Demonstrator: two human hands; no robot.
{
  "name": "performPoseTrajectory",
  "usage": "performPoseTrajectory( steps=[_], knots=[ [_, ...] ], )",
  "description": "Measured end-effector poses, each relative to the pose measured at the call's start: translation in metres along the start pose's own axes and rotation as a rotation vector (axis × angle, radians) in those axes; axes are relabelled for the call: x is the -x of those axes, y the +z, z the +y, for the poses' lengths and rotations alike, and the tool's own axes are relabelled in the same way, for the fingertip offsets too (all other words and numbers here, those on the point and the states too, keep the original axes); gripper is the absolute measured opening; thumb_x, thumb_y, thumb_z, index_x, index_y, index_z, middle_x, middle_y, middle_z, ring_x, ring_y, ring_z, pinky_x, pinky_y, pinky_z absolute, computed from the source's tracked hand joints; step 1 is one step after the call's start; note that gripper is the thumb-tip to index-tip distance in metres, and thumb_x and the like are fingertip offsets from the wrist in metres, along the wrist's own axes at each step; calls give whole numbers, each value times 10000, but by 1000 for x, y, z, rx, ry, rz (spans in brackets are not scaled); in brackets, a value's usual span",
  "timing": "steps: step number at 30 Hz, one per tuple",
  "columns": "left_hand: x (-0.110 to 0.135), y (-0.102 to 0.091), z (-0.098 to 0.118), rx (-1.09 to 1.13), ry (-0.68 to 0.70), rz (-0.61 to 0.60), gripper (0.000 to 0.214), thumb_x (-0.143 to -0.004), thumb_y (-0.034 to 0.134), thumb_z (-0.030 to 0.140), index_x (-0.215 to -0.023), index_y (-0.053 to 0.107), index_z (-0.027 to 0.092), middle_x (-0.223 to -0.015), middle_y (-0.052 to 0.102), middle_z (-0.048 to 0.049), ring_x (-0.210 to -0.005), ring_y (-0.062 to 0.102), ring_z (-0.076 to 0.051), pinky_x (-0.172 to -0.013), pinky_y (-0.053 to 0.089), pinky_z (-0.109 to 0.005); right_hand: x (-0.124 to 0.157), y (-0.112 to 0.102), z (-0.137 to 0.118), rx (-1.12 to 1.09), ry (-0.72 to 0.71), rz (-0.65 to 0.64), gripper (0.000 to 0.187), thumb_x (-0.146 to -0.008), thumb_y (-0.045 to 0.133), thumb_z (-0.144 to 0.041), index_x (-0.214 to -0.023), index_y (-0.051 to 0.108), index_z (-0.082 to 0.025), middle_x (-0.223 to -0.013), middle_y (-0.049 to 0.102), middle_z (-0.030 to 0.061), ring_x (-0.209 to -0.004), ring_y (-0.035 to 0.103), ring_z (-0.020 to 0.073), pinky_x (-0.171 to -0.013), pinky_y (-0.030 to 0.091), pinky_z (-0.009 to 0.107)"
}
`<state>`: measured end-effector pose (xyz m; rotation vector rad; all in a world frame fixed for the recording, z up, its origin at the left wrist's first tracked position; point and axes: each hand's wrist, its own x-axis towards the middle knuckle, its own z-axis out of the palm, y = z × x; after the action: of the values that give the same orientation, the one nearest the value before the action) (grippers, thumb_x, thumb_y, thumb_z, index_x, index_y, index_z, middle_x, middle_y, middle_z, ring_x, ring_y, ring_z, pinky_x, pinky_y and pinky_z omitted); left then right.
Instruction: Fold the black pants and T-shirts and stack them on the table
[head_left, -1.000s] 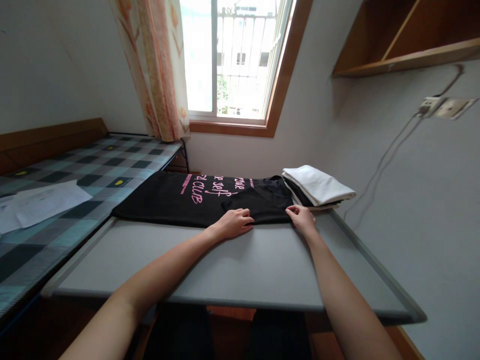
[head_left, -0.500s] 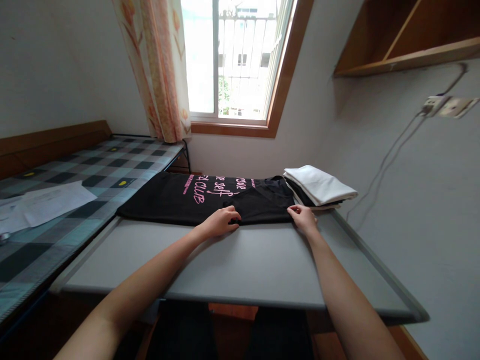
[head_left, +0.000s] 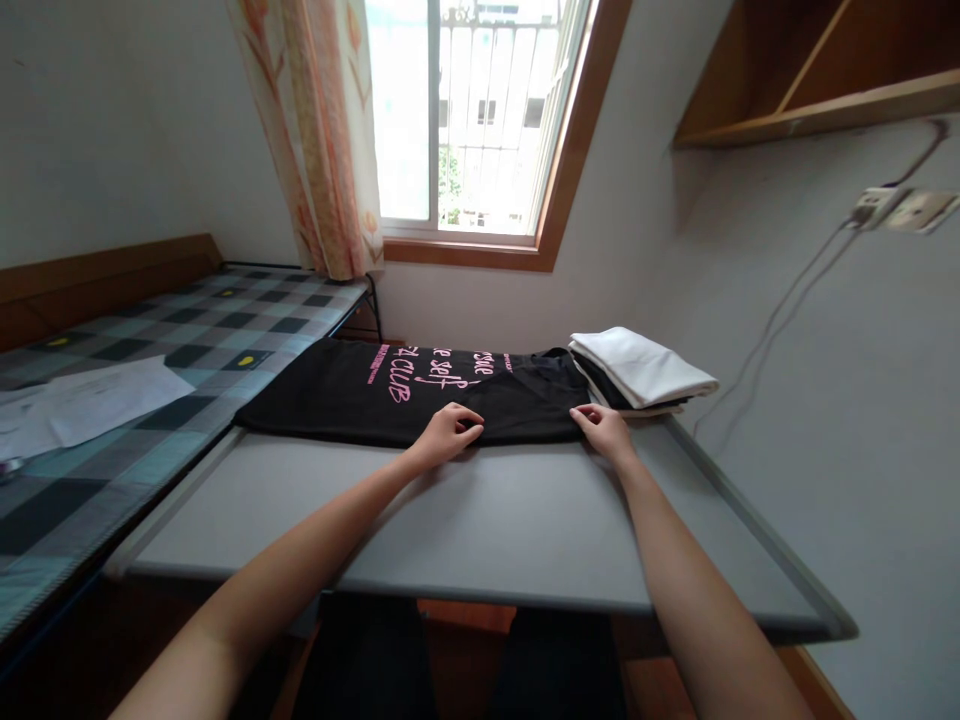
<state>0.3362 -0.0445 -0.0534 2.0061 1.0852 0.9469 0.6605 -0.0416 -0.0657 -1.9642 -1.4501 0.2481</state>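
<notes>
A black T-shirt (head_left: 337,395) with pink lettering lies across the grey table (head_left: 480,540), its near side folded over and its collar toward the right. Along the near edge, around the middle, my left hand (head_left: 448,437) pinches the cloth of the folded part between thumb and fingers. Farther right, my right hand (head_left: 604,432) has thumb and fingertips closed on the shirt near its shoulder end. Just beyond that hand sits a stack of folded clothes (head_left: 641,368), white on top with black and pale layers below.
To the left stands a bed with a checked mattress (head_left: 292,325), papers (head_left: 97,405) lying on it. A window (head_left: 457,130) with a floral curtain (head_left: 322,140) is behind the table. At right are a wall shelf (head_left: 810,120) and a plugged-in cord (head_left: 795,290).
My left hand has curled up slightly at the shirt's near edge, thumb now higher. My right hand has shifted barely to the left. The shirt lies much as before; the view has tilted slightly.
</notes>
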Motion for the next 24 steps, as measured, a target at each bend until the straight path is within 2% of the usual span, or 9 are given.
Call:
performPoseTrajectory(
  steps=[3, 5, 7, 9, 13, 16, 19, 21, 24],
  knots=[
    [-5, -2, -4, 137, -68, 31, 179, -817, 689, 271, -954, 758, 179, -1202, 595, -121, -1121, 595, -227, -895, 552, -326, 2, -1, -3, 32, -5, -14, 300, -743, 615, -454, -885, 757, -231, -837, 713, 62, -836, 633, 247, -775, 425, 366],
    [-8, -5, -7, 172, -131, 69, 194, -794, 714, 273, -963, 762, 189, -1320, 523, -127, -1198, 558, -245, -950, 532, -340, 2, -1, -4, 48, -4, -18, 282, -748, 612, -438, -882, 756, -237, -859, 720, 64, -874, 637, 257, -801, 420, 382],
    [-13, -9, -10, 187, -196, 102, 217, -792, 710, 264, -993, 753, 192, -1363, 490, -123, -1184, 571, -241, -934, 543, -335, 2, 0, -4, 57, -4, -16, 268, -753, 608, -432, -872, 755, -241, -865, 725, 66, -897, 640, 265, -809, 418, 391],
    [-20, -14, -12, 214, -254, 102, 248, -819, 667, 253, -1055, 724, 200, -1315, 541, -110, -1134, 600, -226, -874, 569, -325, 1, 1, -3, 65, -9, -10, 255, -756, 605, -426, -855, 754, -246, -862, 728, 64, -905, 641, 269, -810, 417, 393],
    [-41, -27, -14, 285, -368, 36, 317, -878, 561, 227, -1188, 627, 217, -1139, 657, -78, -1043, 638, -184, -803, 575, -282, 0, 2, -3, 74, -17, -15, 253, -768, 597, -423, -862, 755, -250, -865, 731, 63, -897, 643, 264, -801, 421, 383],
    [-63, -35, -13, 202, -454, -39, 342, -886, 564, 292, -1220, 578, 216, -1117, 667, -82, -931, 662, -163, -728, 568, -250, 1, 1, -4, 89, -9, -27, 253, -782, 590, -419, -883, 752, -252, -881, 732, 62, -931, 643, 266, -816, 422, 386],
    [-84, -35, -14, -99, -421, -86, 412, -831, 622, 347, -1206, 576, 184, -1149, 659, -114, -905, 663, -200, -674, 560, -262, 2, 1, -6, 101, -9, -44, 247, -799, 580, -409, -894, 748, -255, -912, 736, 62, -964, 642, 270, -837, 420, 393],
    [-98, -30, -15, -252, -339, -91, 414, -785, 653, 296, -1173, 600, 161, -1169, 657, -123, -956, 655, -225, -729, 553, -275, 2, 1, -6, 108, -15, -53, 242, -806, 575, -406, -893, 748, -260, -923, 739, 60, -965, 643, 270, -842, 420, 396],
    [-115, -18, -15, -296, -244, -133, 386, -733, 641, 168, -1119, 648, 157, -1131, 683, -88, -997, 649, -221, -839, 528, -269, 3, 1, -6, 115, -19, -56, 238, -809, 572, -403, -887, 748, -264, -934, 742, 56, -964, 643, 268, -846, 418, 396]
  ],
)
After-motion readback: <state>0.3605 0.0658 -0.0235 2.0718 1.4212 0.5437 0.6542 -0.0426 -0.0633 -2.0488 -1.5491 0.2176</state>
